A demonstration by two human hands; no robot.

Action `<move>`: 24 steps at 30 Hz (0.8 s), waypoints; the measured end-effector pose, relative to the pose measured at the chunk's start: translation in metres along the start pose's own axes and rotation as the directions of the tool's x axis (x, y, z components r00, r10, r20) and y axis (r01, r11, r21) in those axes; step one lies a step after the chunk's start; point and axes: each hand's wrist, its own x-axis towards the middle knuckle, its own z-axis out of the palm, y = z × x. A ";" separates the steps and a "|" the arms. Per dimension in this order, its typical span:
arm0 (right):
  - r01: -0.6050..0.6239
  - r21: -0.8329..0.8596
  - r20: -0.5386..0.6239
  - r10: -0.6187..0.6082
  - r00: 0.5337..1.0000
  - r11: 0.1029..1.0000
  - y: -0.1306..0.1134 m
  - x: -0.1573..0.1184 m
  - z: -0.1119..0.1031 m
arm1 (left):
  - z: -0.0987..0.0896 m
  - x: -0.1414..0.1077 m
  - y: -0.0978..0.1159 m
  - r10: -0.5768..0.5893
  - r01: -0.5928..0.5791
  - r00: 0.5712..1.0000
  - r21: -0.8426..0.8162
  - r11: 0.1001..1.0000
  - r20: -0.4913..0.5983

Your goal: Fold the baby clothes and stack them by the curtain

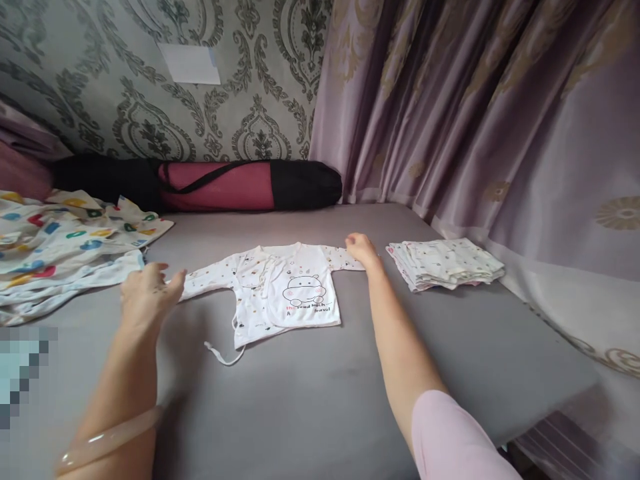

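A white baby wrap shirt (307,283) lies spread out on the grey surface, with a cartoon animal and lettering on its front and small prints on both sleeves. One white tie string (223,357) trails from its lower left hem. My left hand (149,293) hovers beside the left cuff, thumb and fingers apart; whether it touches the cuff I cannot tell. At the other sleeve's end, my right hand (363,251) has its fingers curled on the cuff, which they partly hide.
A stack of folded printed baby clothes (447,263) sits to the right. Colourful patterned cloth (75,233) is heaped at the left. Along the wall lies a black and maroon cylindrical bag (220,187). A purple curtain (425,100) hangs at the right edge.
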 end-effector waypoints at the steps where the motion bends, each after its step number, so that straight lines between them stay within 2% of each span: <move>1: -0.059 -0.018 -0.006 0.059 0.998 0.998 0.013 0.002 -0.006 | 0.000 -0.006 0.013 0.031 -0.031 0.999 -0.020 0.999 -0.007; 3: -0.159 -0.050 -0.011 0.159 0.987 0.986 0.036 0.004 -0.013 | 0.001 -0.017 0.040 0.170 -0.172 0.985 -0.095 0.981 -0.024; 5: -0.223 -0.071 -0.009 0.223 0.975 0.972 0.053 0.005 -0.017 | 0.007 -0.028 0.064 0.323 -0.319 0.946 -0.179 0.930 -0.007; 8: -0.272 -0.080 -0.002 0.273 0.962 0.959 0.070 0.008 -0.021 | 0.018 -0.038 0.098 0.493 -0.453 0.864 -0.275 0.848 0.100; 11: -0.291 -0.060 0.020 0.293 0.956 0.955 0.081 0.013 -0.021 | 0.032 -0.041 0.131 0.611 -0.546 0.769 -0.305 0.780 0.186; 15: -0.288 -0.020 0.046 0.288 0.956 0.958 0.092 0.019 -0.018 | 0.056 -0.042 0.174 0.695 -0.609 0.684 -0.352 0.711 0.220; 18: -0.263 0.027 0.022 0.262 0.965 0.964 0.095 0.023 -0.016 | 0.076 -0.039 0.200 0.744 -0.629 0.629 -0.413 0.658 0.226; 21: -0.212 0.102 -0.040 0.217 0.975 0.972 0.096 0.027 -0.014 | 0.095 -0.032 0.216 0.785 -0.654 0.577 -0.450 0.608 0.223; 24: -0.128 0.270 -0.137 0.170 0.976 0.954 0.092 0.030 -0.013 | 0.110 -0.023 0.224 0.800 -0.665 0.539 -0.451 0.596 0.263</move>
